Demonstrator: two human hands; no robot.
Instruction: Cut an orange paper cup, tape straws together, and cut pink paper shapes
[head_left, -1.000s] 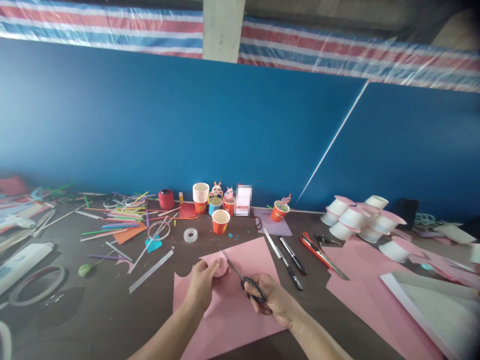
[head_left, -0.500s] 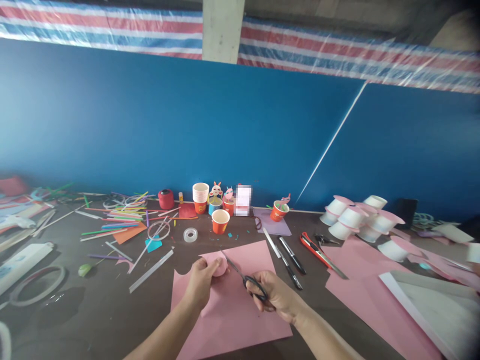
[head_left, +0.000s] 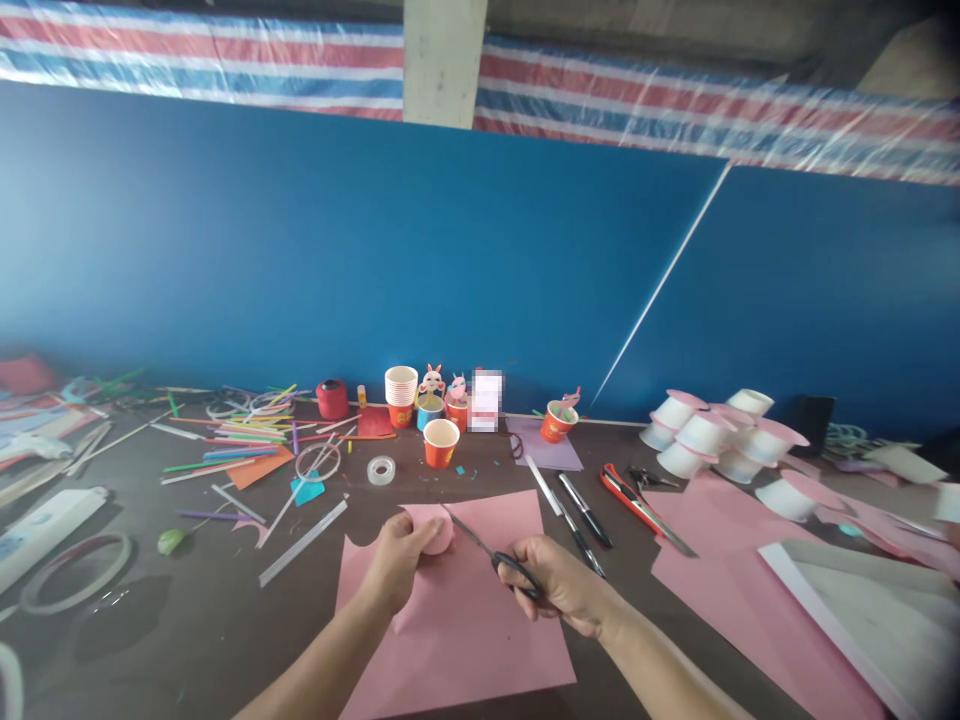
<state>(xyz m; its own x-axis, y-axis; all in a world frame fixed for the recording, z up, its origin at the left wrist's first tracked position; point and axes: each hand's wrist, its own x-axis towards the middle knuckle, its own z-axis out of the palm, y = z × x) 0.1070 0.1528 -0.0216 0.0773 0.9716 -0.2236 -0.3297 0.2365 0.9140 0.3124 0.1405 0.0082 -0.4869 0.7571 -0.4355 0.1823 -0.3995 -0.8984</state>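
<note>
My left hand [head_left: 405, 560] pinches a small round piece of pink paper [head_left: 439, 537] between thumb and fingers, with the piece lying over the larger pink sheet [head_left: 487, 630]. In my right hand [head_left: 551, 580] is a pair of black-handled scissors [head_left: 491, 553], my fingers wrapped in its handles. The blades point up and left, and their tips reach the edge of the round piece. Whether the blades are fully closed is hard to make out. Beneath both hands the pink sheet lies on the dark table, with a curved cut-out along its left edge.
Just beyond the sheet stand an orange paper cup [head_left: 440, 445] and a tape roll [head_left: 381, 470]. Pens [head_left: 585, 510] and a red utility knife [head_left: 645, 508] lie to the right, before stacked white cups [head_left: 697, 435]. Pipe cleaners [head_left: 247, 435] are scattered at left.
The pink sheet has turned and shifted slightly left. My right hand and the scissors have moved a little to the right and down. My left hand keeps its pinch on the round piece.
</note>
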